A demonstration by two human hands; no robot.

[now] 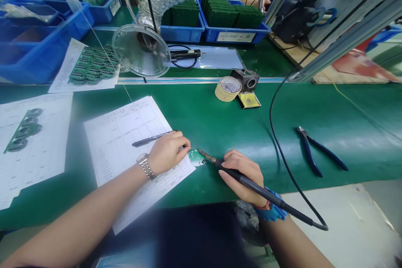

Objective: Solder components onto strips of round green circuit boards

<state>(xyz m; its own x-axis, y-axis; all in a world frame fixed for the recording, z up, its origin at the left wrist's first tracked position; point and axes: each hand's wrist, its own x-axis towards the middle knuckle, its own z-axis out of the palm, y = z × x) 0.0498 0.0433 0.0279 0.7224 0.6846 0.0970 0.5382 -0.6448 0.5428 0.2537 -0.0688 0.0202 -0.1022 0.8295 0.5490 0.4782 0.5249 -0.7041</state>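
My right hand (245, 173) is wrapped round a black soldering iron (251, 184), its tip resting at the top edge of a small round green circuit board (196, 158). My left hand (169, 153) is closed in a pinch at the left side of the board, with a thin solder wire (193, 148) reaching from the fingertips towards the iron's tip. The board lies partly on the printed sheets (125, 125) and partly on the green mat. A black pen (150, 139) rests on the sheets, partly behind my left hand.
Blue-handled cutters (314, 150) lie at right. A round tin (228, 88) stands beside an iron holder (246, 79) and yellow sponge (249, 100). A fume hood (141, 50) hangs above. Board pieces (25, 130) lie on paper at left. Blue bins (232, 35) stand behind, near a co-worker's hand (265, 3).
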